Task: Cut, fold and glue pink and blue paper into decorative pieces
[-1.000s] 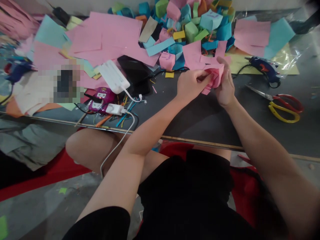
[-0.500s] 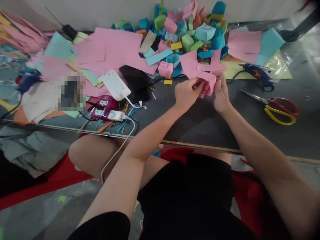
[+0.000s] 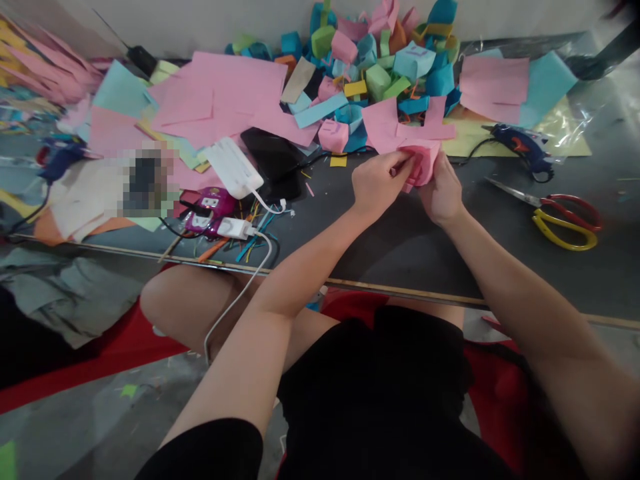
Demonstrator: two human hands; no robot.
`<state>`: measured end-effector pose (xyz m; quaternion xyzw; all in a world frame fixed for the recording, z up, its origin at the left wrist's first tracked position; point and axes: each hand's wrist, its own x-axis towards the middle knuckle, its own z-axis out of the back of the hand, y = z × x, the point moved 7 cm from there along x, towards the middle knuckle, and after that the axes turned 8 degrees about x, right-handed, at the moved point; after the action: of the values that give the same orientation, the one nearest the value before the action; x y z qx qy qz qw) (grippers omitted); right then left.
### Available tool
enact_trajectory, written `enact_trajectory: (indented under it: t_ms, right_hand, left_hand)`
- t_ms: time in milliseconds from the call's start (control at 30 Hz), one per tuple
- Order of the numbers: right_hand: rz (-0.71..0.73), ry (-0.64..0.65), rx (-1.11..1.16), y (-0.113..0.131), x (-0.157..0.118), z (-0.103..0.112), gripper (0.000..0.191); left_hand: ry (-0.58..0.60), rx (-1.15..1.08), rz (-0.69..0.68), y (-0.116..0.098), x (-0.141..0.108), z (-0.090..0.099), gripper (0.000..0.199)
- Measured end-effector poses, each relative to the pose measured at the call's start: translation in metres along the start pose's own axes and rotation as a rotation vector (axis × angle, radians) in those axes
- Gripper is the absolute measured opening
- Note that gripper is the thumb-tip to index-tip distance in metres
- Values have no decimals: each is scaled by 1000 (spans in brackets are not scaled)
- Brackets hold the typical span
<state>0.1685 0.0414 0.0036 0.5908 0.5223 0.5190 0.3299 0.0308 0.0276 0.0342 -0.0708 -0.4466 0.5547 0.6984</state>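
Note:
A folded pink paper piece (image 3: 423, 164) is held between both my hands above the dark table (image 3: 410, 233). My left hand (image 3: 376, 184) pinches its left edge with thumb and fingers. My right hand (image 3: 442, 192) grips its right side from below. Flat pink sheets (image 3: 385, 125) lie just behind the held piece. A heap of folded paper boxes (image 3: 380, 63) in blue, green, pink and orange sits at the back.
Red and yellow scissors (image 3: 563, 212) lie to the right, with a blue glue gun (image 3: 523, 147) behind them. Left of my hands are a white power bank (image 3: 233, 167), a black pouch (image 3: 273, 160), cables and a purple socket (image 3: 207, 207). Loose pink sheets (image 3: 225, 93) cover the back left.
The pink piece has been pressed into a tighter, more compact fold, and both hands have closed in on it. The view shifted slightly.

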Motion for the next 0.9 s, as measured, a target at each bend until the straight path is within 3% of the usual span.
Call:
enact_trajectory:
  t_ms: [500, 767, 900]
  right_hand:
    - [24, 6, -85, -2, 2, 6, 62]
    - [6, -12, -62, 0, 0, 3, 65]
    - [25, -38, -23, 5, 0, 2, 68]
  left_hand:
    - [-21, -28, 81, 2, -1, 6, 17]
    - [-148, 25, 55, 4, 2, 15, 40]
    - [-36, -137, 85, 13, 7, -1, 46]
